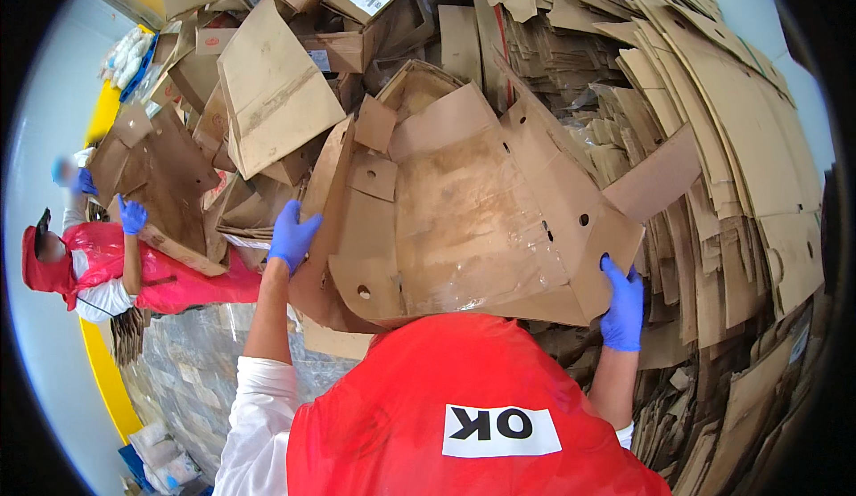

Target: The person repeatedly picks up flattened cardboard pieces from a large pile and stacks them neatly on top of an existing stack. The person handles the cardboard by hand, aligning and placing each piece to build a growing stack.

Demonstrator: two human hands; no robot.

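The step in hand looks like handling an opened-out cardboard box [473, 202], which lies straight ahead at twelve o'clock. At two o'clock the right hand [623, 309] holds it with fingers curled at a corner hole; at ten o'clock the left hand [294, 235] spreads its thumb beside the box's wall, its grip unclear. The next move probably calls for even support. The box is brown, stained inside, walls splayed.
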